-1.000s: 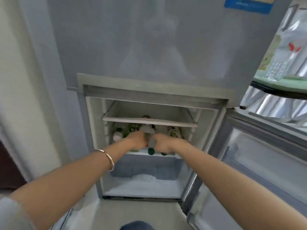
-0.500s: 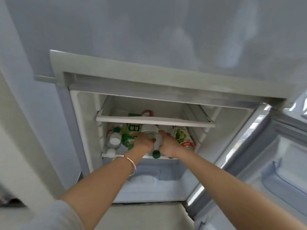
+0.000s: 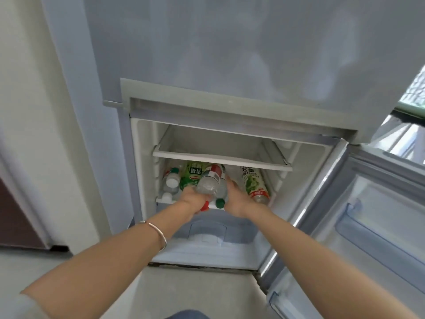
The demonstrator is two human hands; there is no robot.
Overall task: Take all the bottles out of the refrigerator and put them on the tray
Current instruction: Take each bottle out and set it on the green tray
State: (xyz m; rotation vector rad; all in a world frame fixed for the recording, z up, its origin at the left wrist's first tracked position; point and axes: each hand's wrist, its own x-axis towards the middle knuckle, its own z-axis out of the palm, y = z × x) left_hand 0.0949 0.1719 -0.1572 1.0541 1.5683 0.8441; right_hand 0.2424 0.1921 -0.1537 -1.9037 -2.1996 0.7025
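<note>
Inside the open refrigerator (image 3: 230, 116), bottles lie on the middle shelf (image 3: 165, 201) beneath a bare upper shelf (image 3: 220, 157). At far right lies a green-labelled bottle (image 3: 254, 184); at left, a second green bottle (image 3: 192, 176) and a small clear bottle (image 3: 172, 180). Left hand (image 3: 193, 200) is clenched around the neck end of a red-capped water bottle (image 3: 210, 181), tilted up off the shelf. Right hand (image 3: 234, 198) grasps a green-capped bottle (image 3: 221, 196). Step judged: extraction. Next move calls for withdrawing both clear of the shelf lip. No tray is in view.
</note>
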